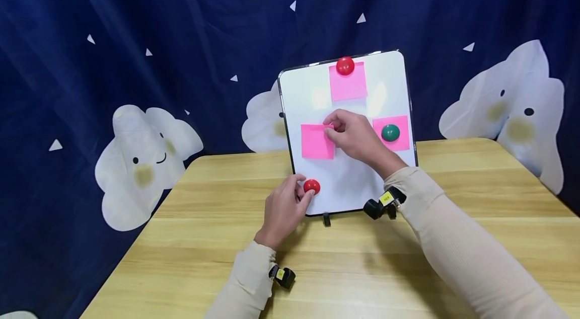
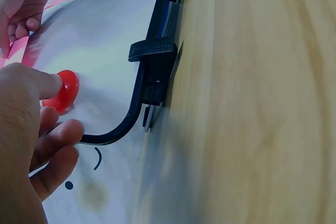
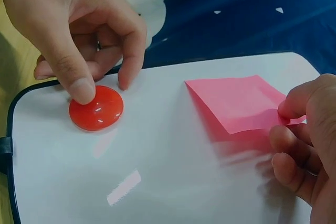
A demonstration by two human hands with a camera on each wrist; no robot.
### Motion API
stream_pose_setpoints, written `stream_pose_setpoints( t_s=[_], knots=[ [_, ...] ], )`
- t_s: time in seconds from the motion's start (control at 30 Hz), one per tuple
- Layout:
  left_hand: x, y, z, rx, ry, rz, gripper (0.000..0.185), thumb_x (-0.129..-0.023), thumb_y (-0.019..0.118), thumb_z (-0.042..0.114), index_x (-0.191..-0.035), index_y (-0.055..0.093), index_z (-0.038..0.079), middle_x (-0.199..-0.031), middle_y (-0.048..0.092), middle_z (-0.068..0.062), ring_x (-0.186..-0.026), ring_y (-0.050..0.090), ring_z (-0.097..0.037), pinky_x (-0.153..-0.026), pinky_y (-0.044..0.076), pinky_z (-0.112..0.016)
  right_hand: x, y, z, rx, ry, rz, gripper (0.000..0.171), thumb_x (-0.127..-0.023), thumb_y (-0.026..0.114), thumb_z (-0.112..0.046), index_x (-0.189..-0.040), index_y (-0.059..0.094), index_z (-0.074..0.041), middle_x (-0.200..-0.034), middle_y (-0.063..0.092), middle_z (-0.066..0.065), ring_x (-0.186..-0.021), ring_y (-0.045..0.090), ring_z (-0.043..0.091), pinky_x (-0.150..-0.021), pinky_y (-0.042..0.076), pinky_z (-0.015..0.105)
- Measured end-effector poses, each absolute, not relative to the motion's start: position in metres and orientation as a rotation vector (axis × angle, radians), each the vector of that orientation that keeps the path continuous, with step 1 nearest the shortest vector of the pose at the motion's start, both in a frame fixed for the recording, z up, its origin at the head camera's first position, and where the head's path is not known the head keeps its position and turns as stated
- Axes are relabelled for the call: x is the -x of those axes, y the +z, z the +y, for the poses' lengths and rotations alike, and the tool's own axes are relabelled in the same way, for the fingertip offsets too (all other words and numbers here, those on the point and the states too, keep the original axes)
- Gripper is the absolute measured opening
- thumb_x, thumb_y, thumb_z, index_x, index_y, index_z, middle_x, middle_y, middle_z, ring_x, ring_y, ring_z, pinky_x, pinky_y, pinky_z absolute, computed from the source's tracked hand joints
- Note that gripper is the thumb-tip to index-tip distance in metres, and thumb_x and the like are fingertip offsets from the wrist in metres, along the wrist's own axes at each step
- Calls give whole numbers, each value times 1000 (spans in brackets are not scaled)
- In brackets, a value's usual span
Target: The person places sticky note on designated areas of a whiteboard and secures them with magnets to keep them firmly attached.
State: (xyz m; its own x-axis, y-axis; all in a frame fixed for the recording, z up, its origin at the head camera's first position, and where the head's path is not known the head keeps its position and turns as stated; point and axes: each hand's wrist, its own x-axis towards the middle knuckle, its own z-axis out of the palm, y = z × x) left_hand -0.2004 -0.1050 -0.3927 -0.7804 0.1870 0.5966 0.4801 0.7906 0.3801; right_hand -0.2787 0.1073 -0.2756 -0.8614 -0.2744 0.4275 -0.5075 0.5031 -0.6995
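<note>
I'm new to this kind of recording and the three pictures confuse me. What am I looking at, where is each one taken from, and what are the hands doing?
There is no machine here: a person works with two bare hands and wears small cameras. The large picture comes from a head camera looking down at a wooden table. The other two come from cameras on the wrists, so each shows the work up close.

On the table stands a small whiteboard, propped upright. It carries three pink sticky notes; a red magnet pins the top one and a green magnet the right one.

The left hand pinches a second red magnet near the board's bottom corner. The right hand pinches the edge of the middle pink note, which has no magnet on it.
</note>
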Motion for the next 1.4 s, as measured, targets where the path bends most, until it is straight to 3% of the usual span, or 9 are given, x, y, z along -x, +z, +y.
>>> stream_pose_setpoints(
  t_s=[0.47,0.97,1.4],
  knots=[
    [199,-393,-103,490,-663,-2405,33,-85,82,24,-109,65,10,-77,54,7,-62,49,-5,-53,43,-21,282,-274,103,-584,1339,-2464,22,-95,69,-16,-116,67,-9,-94,64,8,-83,61,23,-69,55,34],
    [200,-395,-101,476,-669,-2407,31,-85,82,23,-107,66,10,-78,56,6,-62,50,-5,-54,45,-22,285,-266,94,-614,1185,-2447,25,-93,71,-13,-115,66,-5,-89,65,9,-84,59,22,-74,53,35],
    [200,-394,-101,450,-696,-2405,31,-84,83,24,-105,65,8,-79,57,6,-62,50,-7,-56,45,-21,283,-266,90,-599,1051,-2483,32,-92,73,-15,-120,65,-4,-93,67,9,-83,60,22,-71,54,34]
  ],
)
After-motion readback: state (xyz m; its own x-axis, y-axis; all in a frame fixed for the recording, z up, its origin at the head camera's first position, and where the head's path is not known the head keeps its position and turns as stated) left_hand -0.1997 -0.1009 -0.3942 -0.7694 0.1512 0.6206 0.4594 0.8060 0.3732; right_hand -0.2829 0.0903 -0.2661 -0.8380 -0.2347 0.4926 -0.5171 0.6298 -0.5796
